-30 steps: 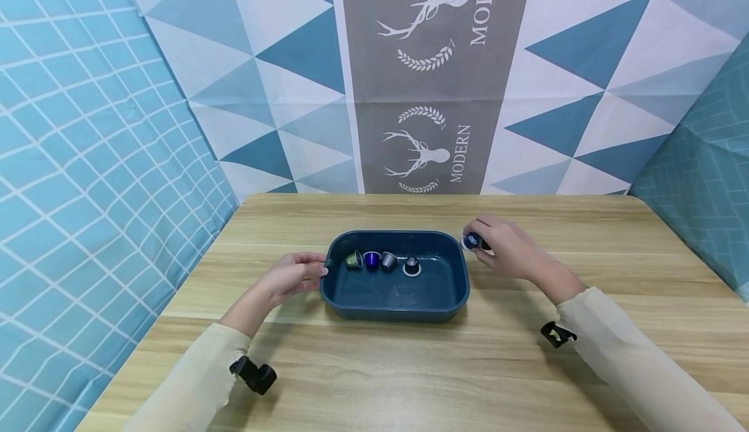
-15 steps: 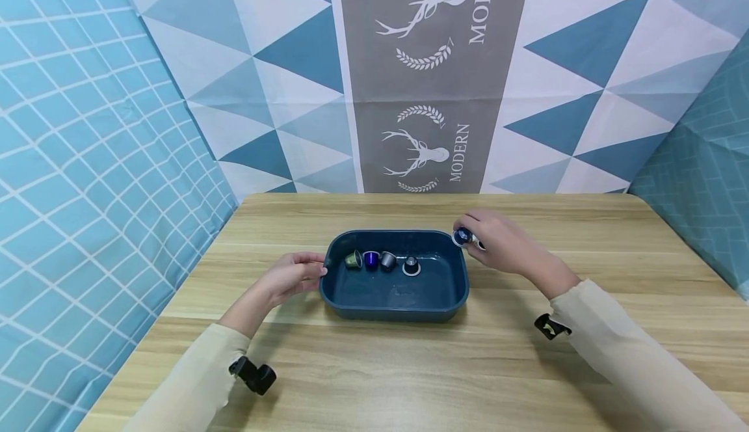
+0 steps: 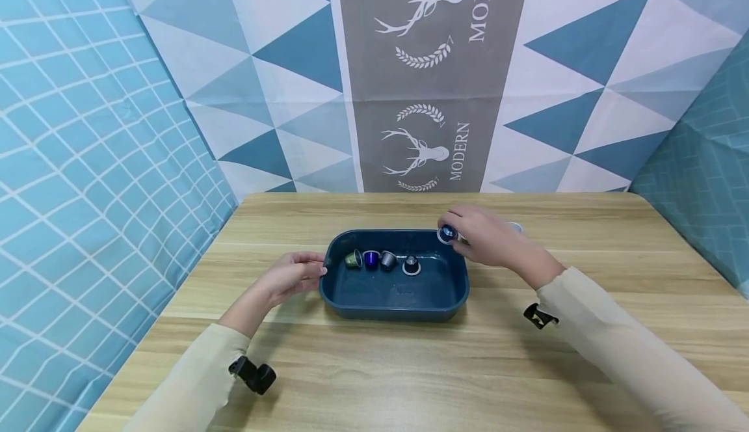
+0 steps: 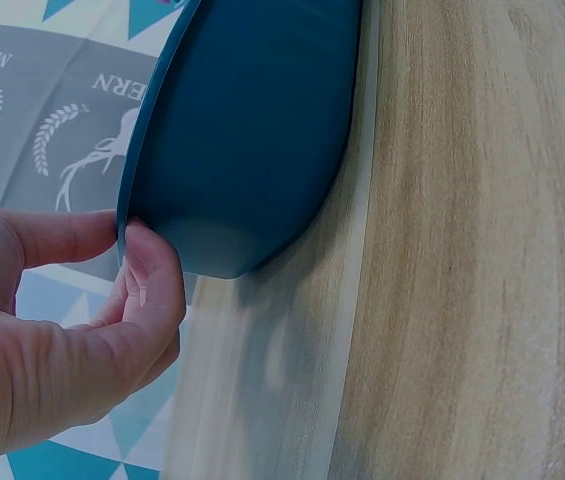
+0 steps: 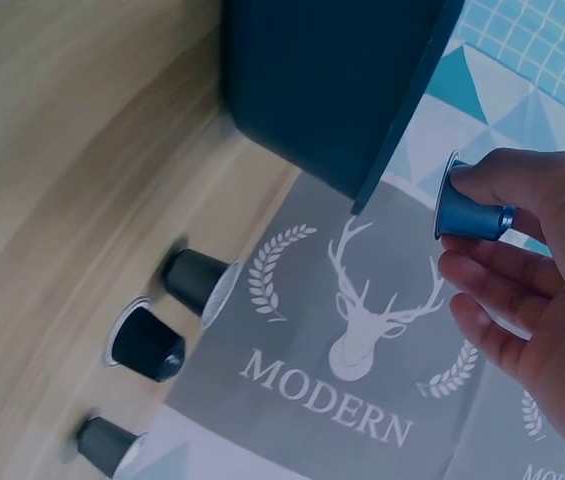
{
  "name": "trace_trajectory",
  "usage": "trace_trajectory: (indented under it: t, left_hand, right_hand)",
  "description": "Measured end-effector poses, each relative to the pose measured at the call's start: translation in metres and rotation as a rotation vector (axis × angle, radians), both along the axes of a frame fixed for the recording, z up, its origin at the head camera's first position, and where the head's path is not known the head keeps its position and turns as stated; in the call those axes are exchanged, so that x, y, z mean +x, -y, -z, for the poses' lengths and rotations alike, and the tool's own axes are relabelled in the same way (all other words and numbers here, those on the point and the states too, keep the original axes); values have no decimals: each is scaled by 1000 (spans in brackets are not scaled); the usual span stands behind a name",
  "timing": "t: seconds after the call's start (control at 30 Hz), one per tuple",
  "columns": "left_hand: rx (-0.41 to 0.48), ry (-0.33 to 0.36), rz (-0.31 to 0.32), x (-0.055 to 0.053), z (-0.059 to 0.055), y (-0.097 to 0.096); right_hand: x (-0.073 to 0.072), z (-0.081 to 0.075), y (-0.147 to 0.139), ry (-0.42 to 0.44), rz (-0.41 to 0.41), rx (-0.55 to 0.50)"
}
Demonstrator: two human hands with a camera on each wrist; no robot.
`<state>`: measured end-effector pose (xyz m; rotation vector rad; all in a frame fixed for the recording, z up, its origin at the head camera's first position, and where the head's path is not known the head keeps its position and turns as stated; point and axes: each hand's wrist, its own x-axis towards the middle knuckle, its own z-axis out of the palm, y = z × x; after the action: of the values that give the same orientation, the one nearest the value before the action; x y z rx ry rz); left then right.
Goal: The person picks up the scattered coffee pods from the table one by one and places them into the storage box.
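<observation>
My left hand [image 3: 292,274] pinches the left rim of a dark blue plastic bin [image 3: 386,313]; the left wrist view shows the thumb and fingers on either side of the bin's rim [image 4: 127,190]. My right hand [image 3: 486,235] holds a blue coffee capsule [image 5: 470,212] between thumb and fingers, above the bin's back right corner. Inside the bin, a green capsule [image 3: 354,259], a purple-blue capsule [image 3: 371,260] and a grey capsule [image 3: 389,261] lie in a row toward the back left. Right of them a dark capsule [image 3: 411,265] stands on its white rim.
In the right wrist view, three dark capsules are on the wooden table beside the bin: an upper one [image 5: 194,280], a middle one [image 5: 147,343] and a lower one [image 5: 108,446]. The head view shows just a white rim [image 3: 516,227] behind my right hand. A patterned cloth [image 3: 292,94] hangs behind the table.
My right hand has moved left and slightly back with the blue capsule, from beside the bin to over its back right corner. My left hand stays at the rim.
</observation>
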<state>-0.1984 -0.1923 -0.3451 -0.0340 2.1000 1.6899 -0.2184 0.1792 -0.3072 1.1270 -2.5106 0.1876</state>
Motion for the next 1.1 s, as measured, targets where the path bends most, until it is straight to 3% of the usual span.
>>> trace_trajectory:
  t: [0.67, 1.1]
  left_hand:
    - [-20, -5, -7, 0, 0, 1]
    - [-14, -5, 5, -2, 2, 2]
  right_hand:
    - [-4, -15, 31, 71, -65, 62]
    - [-7, -21, 51, 154, -49, 125]
